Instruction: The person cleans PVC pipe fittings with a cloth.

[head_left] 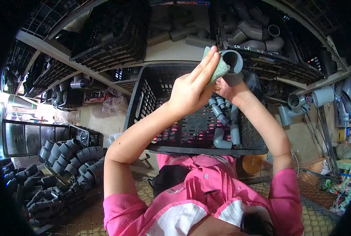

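My right hand (233, 91) grips a grey pipe elbow (238, 67) from below, one round mouth turned up. Against the elbow's left side, my left hand (193, 84) presses a folded green cloth (222, 71), its fingers stretched along it and its thumb side hidden. Both hands are raised over a black plastic crate (201, 150) in front of my body. Several smaller grey fittings lie in the crate's right part, among them another elbow (222, 139) and a short straight piece (235, 135).
Crates of large grey fittings (251, 29) stand on the shelf ahead, with a stacked black crate (112, 47) at left. Heaped grey fittings (71, 157) lie at lower left. Pipe pieces (323, 96) hang or rest at right, and a metal shelf beam (45, 47) crosses the upper left.
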Tool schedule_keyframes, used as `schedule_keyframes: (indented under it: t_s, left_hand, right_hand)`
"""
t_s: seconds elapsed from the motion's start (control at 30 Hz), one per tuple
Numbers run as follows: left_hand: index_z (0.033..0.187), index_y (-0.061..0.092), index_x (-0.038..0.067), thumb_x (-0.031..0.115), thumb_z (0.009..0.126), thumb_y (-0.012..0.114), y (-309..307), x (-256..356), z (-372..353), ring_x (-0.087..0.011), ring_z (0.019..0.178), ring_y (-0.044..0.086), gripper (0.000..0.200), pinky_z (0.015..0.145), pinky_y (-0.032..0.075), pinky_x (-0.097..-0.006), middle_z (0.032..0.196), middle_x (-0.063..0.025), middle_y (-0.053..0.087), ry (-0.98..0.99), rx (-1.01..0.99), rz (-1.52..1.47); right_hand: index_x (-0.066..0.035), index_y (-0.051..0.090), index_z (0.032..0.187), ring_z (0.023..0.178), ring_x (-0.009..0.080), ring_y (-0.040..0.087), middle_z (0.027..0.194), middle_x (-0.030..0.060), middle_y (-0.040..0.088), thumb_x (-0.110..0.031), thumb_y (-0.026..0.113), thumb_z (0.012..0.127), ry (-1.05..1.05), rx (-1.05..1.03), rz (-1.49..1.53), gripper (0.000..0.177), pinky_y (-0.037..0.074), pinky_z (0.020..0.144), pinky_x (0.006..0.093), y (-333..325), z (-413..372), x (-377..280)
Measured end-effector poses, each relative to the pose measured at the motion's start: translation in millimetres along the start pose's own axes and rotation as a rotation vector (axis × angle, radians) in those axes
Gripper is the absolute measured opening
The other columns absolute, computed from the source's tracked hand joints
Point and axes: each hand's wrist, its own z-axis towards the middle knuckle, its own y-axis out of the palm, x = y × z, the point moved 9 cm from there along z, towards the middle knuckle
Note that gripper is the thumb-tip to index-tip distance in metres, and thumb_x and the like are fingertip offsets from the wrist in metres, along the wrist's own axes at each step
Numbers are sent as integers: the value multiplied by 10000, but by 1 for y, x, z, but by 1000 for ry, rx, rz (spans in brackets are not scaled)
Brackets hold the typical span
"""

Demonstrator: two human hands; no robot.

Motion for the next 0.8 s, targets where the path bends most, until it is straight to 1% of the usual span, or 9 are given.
schedule_keyframes:
  t_s: [0.13, 0.23, 0.27, 0.37, 0.5, 0.53, 0.6, 0.7, 0.8]
  left_hand:
    - [1370, 489, -24, -56, 700, 626, 2, 2, -1, -306, 996, 696, 685, 731, 577, -320, 1409, -260, 485, 130, -8, 245]
    - [1307, 558, -7, -20, 682, 662, 3, 2, -2, -183, 760, 710, 634, 601, 541, -265, 1373, -215, 544, 293, 1, 406]
    - [1277, 591, 27, -2, 686, 669, 3, 2, -3, -138, 709, 693, 596, 570, 521, -239, 1360, -166, 573, 320, 11, 438]
    - [1282, 596, 56, 2, 694, 666, 12, 7, -3, -134, 709, 694, 595, 567, 520, -239, 1354, -130, 587, 381, -175, 564]
    - [1287, 588, 49, -15, 726, 644, 17, 2, -2, -210, 815, 724, 568, 621, 574, -285, 1375, -145, 561, 182, -93, 328]
    - [1293, 573, 23, -33, 733, 627, 17, 5, -1, -259, 841, 724, 565, 655, 592, -312, 1369, -167, 557, 151, -81, 248]
    - [1297, 566, 11, -43, 726, 625, 21, 11, -3, -266, 843, 723, 577, 661, 594, -319, 1362, -181, 558, 121, -100, 182]
    - [1301, 559, -3, -58, 710, 614, 21, 21, -2, -295, 925, 710, 596, 693, 598, -338, 1363, -211, 546, 106, -164, 145]
    - [1298, 560, -6, -68, 694, 615, 10, 27, 3, -324, 997, 687, 609, 752, 596, -338, 1364, -231, 537, 154, -130, 134]
  right_hand:
    - [-131, 545, 1252, 826, 138, 633, 1071, 37, 621, -461, 640, 909, 30, 9, 122, 485, 578, 700, 274, 4, -4, -1]
    - [-129, 552, 1240, 819, 135, 629, 1053, 33, 621, -462, 621, 920, -25, 166, 24, 466, 570, 682, 261, -6, -12, -7]
    - [-136, 557, 1237, 851, 116, 622, 1054, 20, 619, -464, 607, 928, -56, 113, 58, 453, 558, 722, 259, 2, -16, -13]
    - [-141, 561, 1238, 914, 99, 622, 1090, 8, 624, -441, 595, 940, -128, 147, 59, 424, 547, 760, 257, 7, -18, -24]
    - [-125, 572, 1238, 1031, 153, 629, 1164, 23, 631, -365, 584, 955, -207, 250, 134, 372, 534, 869, 314, -10, -20, -30]
    - [-120, 571, 1243, 1045, 160, 627, 1169, 27, 630, -355, 576, 959, -240, 277, 132, 368, 530, 887, 321, -9, -22, -32]
    - [-111, 569, 1251, 1073, 174, 623, 1179, 35, 629, -335, 559, 969, -305, 333, 129, 360, 521, 924, 335, -2, -28, -36]
    - [-102, 554, 1279, 1124, 179, 609, 1218, 43, 619, -288, 547, 976, -198, 392, 169, 355, 509, 959, 330, -3, -34, -24]
    - [-105, 536, 1307, 1156, 187, 596, 1256, 44, 604, -261, 563, 968, -293, 202, 69, 375, 491, 992, 332, -7, -26, -23]
